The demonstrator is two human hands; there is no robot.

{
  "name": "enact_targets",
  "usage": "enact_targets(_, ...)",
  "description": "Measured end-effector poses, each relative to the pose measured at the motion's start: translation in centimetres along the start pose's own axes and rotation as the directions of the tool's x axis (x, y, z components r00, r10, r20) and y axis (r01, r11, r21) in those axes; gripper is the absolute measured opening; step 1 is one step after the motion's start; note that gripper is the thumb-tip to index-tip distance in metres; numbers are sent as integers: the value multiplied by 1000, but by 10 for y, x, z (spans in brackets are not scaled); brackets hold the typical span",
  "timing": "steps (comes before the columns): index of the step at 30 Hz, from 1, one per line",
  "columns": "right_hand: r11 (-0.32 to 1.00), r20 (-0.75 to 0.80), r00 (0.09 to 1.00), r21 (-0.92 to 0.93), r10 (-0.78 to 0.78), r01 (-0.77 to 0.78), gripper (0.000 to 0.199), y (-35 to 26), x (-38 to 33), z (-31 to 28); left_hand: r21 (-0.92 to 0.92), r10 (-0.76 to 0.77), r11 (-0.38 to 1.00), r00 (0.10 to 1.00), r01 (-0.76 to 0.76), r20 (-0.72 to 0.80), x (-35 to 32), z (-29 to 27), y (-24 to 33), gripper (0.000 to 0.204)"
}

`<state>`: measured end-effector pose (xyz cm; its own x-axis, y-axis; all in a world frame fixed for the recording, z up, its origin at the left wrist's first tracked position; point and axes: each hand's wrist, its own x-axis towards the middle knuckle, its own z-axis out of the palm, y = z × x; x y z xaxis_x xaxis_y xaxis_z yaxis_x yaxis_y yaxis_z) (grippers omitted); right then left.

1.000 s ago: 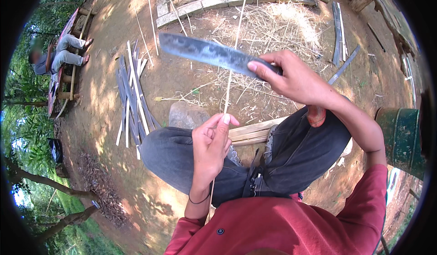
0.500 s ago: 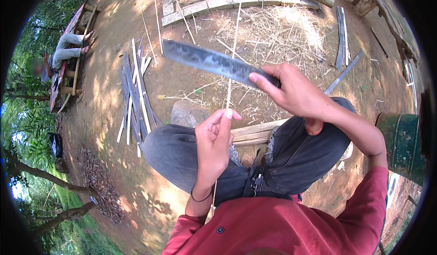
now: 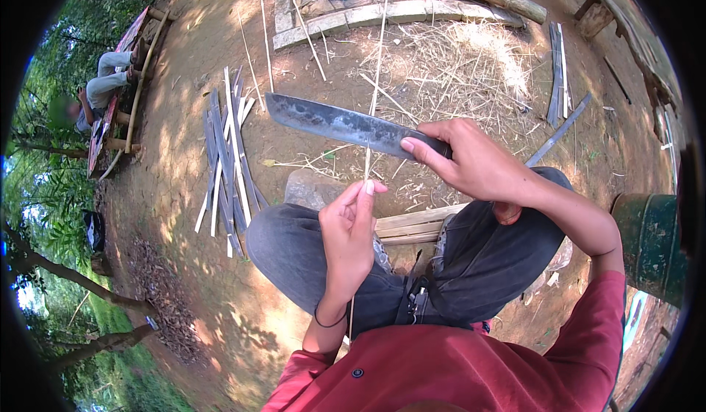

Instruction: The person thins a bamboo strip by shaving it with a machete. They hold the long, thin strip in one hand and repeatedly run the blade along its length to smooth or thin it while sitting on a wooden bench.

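Observation:
In my right hand (image 3: 471, 158) is a machete (image 3: 331, 122), with the fingers and thumb closed near the base of its dark, mottled blade. The butt of its brownish handle (image 3: 507, 212) shows below my wrist. Across a long, thin bamboo strip (image 3: 379, 59) lies the blade, pointing left. My left hand (image 3: 349, 228) pinches that strip between thumb and fingers, a little nearer to me than the blade. The strip runs from beside my lap away toward the far stone edging. Whether the blade's edge bites into it, I cannot tell.
Split bamboo strips (image 3: 232, 155) lie piled at left, and more (image 3: 557, 74) at right. Shavings (image 3: 471, 74) litter the ground ahead, before a curved stone edging (image 3: 353, 24). A green drum (image 3: 647, 243) stands at right. Someone (image 3: 107, 81) sits on a bench at far left.
The blade has come slightly nearer to my left hand along the strip and looks less blurred. Both hands keep their grips. The whole view has shifted a little.

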<state>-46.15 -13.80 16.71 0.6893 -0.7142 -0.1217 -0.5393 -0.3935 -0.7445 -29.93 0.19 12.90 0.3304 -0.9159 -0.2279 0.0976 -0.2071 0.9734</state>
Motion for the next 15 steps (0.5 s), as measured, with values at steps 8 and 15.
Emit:
enact_targets(8,999,37,999,33,-39,38,44,8,-2,8,24,-7,1000,1000,7,5,8,3,-4,24)
enact_targets(15,999,-106,994,54,5,0,45,19,11,-1,-41,-49,998,999,49,16,7,2,3,25)
